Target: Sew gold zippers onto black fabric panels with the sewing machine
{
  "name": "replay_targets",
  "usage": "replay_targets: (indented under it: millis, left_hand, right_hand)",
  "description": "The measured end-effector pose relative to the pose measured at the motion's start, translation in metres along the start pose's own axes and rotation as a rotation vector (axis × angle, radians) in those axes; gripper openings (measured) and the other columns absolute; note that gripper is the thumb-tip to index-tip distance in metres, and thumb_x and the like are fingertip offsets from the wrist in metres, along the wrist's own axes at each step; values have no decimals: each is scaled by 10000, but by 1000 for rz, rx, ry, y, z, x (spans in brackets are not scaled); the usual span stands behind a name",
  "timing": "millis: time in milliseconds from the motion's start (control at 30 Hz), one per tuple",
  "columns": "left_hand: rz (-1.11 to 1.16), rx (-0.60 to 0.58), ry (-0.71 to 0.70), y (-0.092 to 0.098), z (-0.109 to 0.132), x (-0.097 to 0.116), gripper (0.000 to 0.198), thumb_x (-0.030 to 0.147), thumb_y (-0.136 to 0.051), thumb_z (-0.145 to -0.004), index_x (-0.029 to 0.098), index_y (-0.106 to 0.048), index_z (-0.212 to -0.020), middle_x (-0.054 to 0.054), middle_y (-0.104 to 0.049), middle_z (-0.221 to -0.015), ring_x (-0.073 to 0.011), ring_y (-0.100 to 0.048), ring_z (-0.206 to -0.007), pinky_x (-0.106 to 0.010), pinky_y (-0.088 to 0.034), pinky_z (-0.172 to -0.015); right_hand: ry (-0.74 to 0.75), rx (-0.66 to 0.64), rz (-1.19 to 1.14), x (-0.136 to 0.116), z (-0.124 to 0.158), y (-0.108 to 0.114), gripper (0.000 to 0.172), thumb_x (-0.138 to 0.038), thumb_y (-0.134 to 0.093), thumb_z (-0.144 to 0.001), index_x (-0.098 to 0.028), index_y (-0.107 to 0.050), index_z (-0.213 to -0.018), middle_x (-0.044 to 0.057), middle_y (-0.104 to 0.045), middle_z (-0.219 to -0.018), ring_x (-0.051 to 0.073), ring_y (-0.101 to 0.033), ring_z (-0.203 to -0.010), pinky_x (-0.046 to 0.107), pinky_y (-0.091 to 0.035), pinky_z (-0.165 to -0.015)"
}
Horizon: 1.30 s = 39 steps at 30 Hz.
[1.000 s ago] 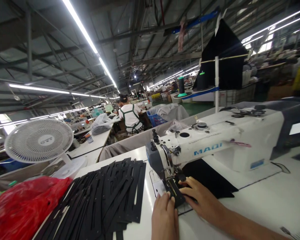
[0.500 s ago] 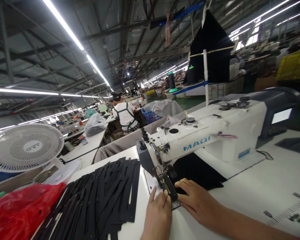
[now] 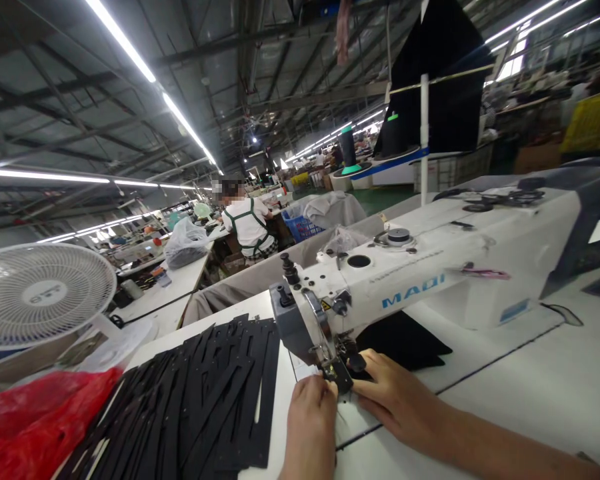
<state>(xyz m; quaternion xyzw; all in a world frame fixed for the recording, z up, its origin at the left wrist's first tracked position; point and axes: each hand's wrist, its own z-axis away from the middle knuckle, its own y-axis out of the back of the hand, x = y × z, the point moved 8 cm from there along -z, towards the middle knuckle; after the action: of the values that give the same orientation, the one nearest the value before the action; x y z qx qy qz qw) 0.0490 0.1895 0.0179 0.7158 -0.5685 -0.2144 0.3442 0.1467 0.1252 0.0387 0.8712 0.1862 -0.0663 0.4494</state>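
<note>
A white sewing machine (image 3: 420, 287) has its needle and presser-foot area over a small black strip (image 3: 341, 381). My left hand (image 3: 311, 417) is closed with bent fingers, pinching at the strip's left edge close to the foot. From the other side, my right hand (image 3: 397, 397) holds the strip's right edge between thumb and fingers. The fingertips of both hands are partly hidden. A larger black fabric piece (image 3: 405, 341) lies under the machine arm, behind my right hand. Many loose black cut strips (image 3: 215, 400) are spread on the table to the left of my left hand.
A red plastic bag (image 3: 45, 420) lies at the lower left, below a white fan (image 3: 45, 293). Thread cones (image 3: 349, 150) stand on a rack behind the machine. Further off, a person (image 3: 250, 223) sits with their back to me, near a blue basket (image 3: 303, 225).
My view has shifted nearer the machine. My left fingers, with the index stretched out before, are now curled in by the foot. Less of the strip shows in front of the foot.
</note>
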Motion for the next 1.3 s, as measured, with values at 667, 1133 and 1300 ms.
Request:
replay_targets:
  millis: [667, 1133, 1300]
  left_hand:
    - [-42, 7, -149, 0, -13, -2, 201, -13, -456, -814, 159, -555, -849, -49, -674, -877, -175, -646, -854, -337, -531, -835]
    - [-30, 67, -93, 0, -12, -5, 227, 10, -397, -812, 156, -565, -857, -60, -680, -863, -205, -653, -820, -387, -544, -774]
    - [86, 98, 25, 11, -15, -13, 217, 45, -434, -777, 191, -589, -733, -41, -682, -869, -226, -650, -784, -422, -541, -728]
  right_hand:
    - [8, 5, -37, 2, -20, -29, 382, -34, -292, -881, -209, -630, -911, 48, -664, -841, 172, -637, -817, 256, -532, -700]
    - [-46, -37, -6, 8, -21, -33, 268, -22, -410, -826, -187, -617, -867, 50, -652, -817, 171, -622, -757, 239, -502, -688]
    - [-14, -22, 49, -2, -21, -35, 272, -30, -409, -809, -180, -618, -897, 64, -658, -853, 187, -617, -798, 277, -494, -722]
